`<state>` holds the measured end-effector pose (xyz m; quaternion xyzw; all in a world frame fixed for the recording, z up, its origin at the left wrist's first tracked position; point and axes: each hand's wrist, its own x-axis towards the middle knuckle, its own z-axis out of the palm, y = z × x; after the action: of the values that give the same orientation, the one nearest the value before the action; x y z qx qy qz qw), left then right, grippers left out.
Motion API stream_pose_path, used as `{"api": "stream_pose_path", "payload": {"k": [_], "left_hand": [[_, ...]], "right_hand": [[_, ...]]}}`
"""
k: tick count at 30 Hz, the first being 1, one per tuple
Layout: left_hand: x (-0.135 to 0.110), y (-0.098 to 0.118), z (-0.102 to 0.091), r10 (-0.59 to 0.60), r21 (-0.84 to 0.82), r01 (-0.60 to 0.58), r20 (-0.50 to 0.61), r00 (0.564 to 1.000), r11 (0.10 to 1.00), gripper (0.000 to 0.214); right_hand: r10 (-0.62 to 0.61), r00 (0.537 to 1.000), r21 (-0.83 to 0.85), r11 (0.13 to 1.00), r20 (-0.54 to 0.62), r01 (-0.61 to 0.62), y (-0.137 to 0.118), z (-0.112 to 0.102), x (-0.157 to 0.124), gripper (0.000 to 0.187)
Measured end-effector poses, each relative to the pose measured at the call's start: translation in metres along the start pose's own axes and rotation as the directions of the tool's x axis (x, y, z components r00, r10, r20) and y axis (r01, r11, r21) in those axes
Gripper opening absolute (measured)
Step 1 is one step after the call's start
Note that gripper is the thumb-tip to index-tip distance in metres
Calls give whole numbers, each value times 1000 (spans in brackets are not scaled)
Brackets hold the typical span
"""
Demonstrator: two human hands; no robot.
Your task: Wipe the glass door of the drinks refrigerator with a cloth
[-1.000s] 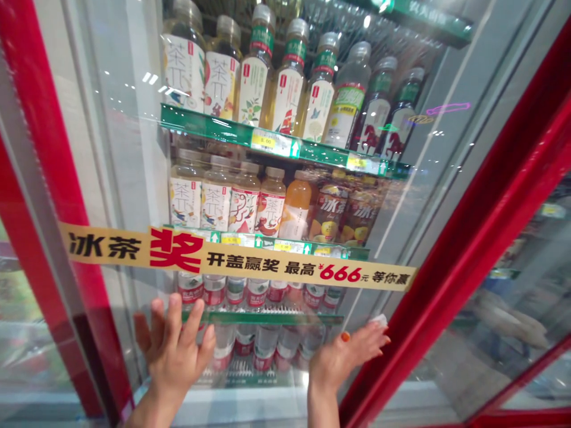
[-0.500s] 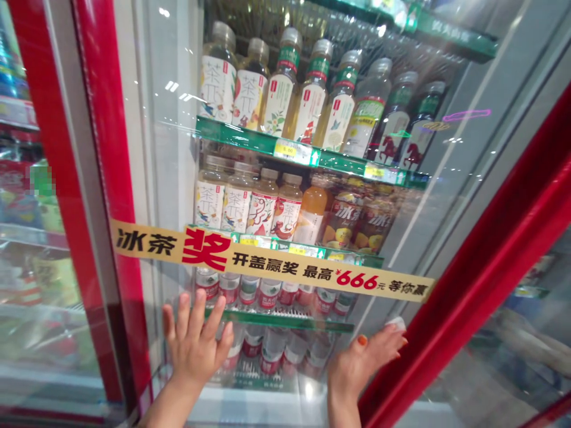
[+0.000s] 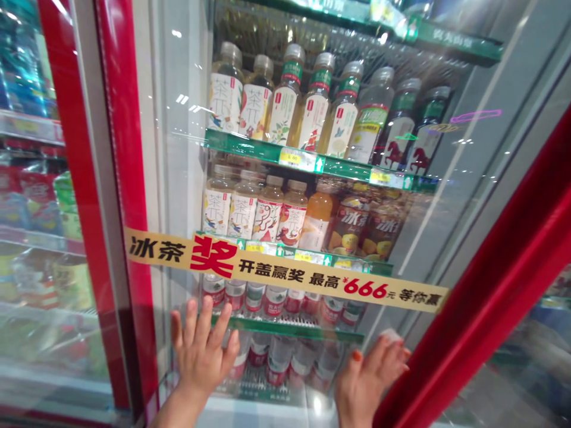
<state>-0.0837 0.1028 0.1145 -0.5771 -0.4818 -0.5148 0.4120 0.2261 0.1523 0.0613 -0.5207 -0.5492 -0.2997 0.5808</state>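
The glass cooler door point(image 3: 178, 166) lies behind the yellow promotional strip point(image 3: 285, 273) stretched across it. Below the strip's left half, the left hand point(image 3: 200, 356) is spread, grip released; smooth glass could let its palm slip. Below the strip's right end, the right hand point(image 3: 368, 377) is beside the red door frame point(image 3: 499, 273), a white scrap point(image 3: 392, 336) at its fingertips; I cannot tell whether it grasps either. A shifting frame could pinch those fingers.
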Motion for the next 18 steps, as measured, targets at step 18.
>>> {"api": "stream_pose_path", "payload": {"k": [18], "left_hand": [[-3,-1,1,-10,10,10,0,1000,1000,85]], "right_hand": [[48,999,16,999,3,-48,19,-7,38,72]]}}
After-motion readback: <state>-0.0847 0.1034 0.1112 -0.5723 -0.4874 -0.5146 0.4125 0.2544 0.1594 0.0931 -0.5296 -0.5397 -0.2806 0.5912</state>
